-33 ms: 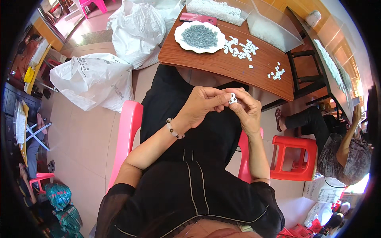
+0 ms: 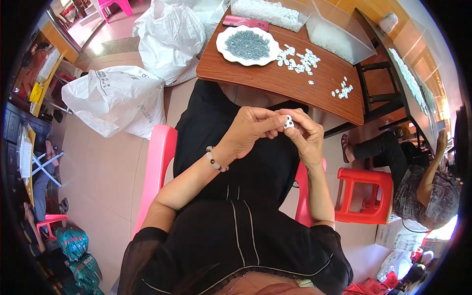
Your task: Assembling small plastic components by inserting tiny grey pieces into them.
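View: head camera, the only one supplied; places were taken from the white plate (image 2: pixel 221 45).
Piece in hand: one spotted white piece (image 2: pixel 288 121), raised off the table (image 2: pixel 255 77), on the wearer's side of the plate and to its right.
Left hand (image 2: pixel 256 129): almost closed, thumb and forefinger pinched at the piece's left edge, apparently on it; whether anything smaller was gripped could not be told.
Right hand (image 2: pixel 307 135): curled, thumb and fingers closed around the piece.
Progress: judged to be partway through, with one piece being worked by both hands; whether that piece was finished could not be told.
Remaining stock: grey-blue slivers (image 2: pixel 247 45) covered the plate's middle; judged plentiful, too many to count.
Large cluster: loose white pieces (image 2: pixel 307 60), just right of the plate, overlapping, not countable.
Small cluster: white pieces (image 2: pixel 344 92), farther right and nearer the wearer than the plate, overlapping, no firm count; finished or unfinished could not be told.
Stray: one single piece (image 2: pixel 310 82), between the clusters, right of the plate.
Clear bins: two, one beyond the plate (image 2: pixel 305 19), one to its right (image 2: pixel 344 27).
Plates: one.
Pink case: one (image 2: pixel 246 22), just beyond the plate.
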Available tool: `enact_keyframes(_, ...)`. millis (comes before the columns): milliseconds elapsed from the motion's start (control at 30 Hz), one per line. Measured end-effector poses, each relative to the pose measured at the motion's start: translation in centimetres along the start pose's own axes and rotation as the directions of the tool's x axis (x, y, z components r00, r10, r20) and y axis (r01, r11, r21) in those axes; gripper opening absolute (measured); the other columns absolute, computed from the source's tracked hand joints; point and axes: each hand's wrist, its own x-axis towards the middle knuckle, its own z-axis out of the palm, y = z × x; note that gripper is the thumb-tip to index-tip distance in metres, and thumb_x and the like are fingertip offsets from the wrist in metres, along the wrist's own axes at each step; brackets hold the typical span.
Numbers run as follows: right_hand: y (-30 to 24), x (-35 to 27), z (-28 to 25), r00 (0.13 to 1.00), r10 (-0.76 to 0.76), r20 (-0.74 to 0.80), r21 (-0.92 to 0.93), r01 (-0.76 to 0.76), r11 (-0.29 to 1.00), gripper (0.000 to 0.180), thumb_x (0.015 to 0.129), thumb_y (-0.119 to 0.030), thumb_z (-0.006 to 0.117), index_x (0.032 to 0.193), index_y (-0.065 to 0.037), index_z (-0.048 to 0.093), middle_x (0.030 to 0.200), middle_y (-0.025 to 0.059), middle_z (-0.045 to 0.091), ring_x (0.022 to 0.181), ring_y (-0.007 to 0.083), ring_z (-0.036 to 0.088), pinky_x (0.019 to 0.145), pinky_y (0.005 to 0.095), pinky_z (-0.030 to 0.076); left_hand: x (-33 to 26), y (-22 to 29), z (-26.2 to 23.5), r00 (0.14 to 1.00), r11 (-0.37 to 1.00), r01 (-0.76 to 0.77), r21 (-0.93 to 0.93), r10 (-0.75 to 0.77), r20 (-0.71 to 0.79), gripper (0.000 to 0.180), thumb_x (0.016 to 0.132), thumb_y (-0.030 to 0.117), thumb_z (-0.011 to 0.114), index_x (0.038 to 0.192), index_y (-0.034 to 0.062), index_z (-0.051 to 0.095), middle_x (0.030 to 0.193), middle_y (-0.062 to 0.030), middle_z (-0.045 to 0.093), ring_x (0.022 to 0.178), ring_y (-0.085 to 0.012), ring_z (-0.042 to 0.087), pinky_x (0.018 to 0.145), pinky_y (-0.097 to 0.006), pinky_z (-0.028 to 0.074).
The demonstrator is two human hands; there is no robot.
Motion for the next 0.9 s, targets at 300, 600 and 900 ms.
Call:
enact_keyframes(300,0.1,0.1,0.7,1.0,-0.02,0.018,0.103,0.018,0.994,0.045,0.087,-0.013,0.066,0.127,0.004,0.053,0.115,0.0097,0.057,0.095,0.0125,0.056,0.086,0.0239,0.045,-0.2,0.4,0.4,0.997,0.996,0.079,-0.04,-0.079,-0.001,0.02,0.084,0.019,0.071,0.092,0.0002,0.071,0.074,-0.0006,0.063,0.063,-0.0052,0.055,0.06,-0.018,0.045)
enact_keyframes(600,-0.3,0.0,1.2,0.999,0.043,0.026,0.14,-0.046,0.989,0.05,0.09,-0.024,0.063,0.128,0.006,0.05,0.121,0.0136,0.057,0.093,0.0139,0.058,0.084,0.0259,0.048,-0.3,0.2,0.4,0.997,0.992,0.078,-0.1,-0.076,0.029,0.018,0.086,0.018,0.07,0.093,0.0013,0.071,0.075,-0.0006,0.063,0.065,-0.0053,0.055,0.061,-0.019,0.046)
enact_keyframes(900,0.2,0.1,0.7,0.998,0.036,0.054,0.094,-0.041,0.995,0.045,0.092,-0.025,0.061,0.123,0.006,0.056,0.114,0.0106,0.058,0.092,0.0126,0.059,0.083,0.0239,0.047,-0.3,0.1,0.2,0.995,0.988,0.077,-0.131,-0.068,0.072,0.019,0.085,0.018,0.07,0.094,0.0012,0.071,0.077,-0.0009,0.064,0.065,-0.0057,0.054,0.062,-0.019,0.046)
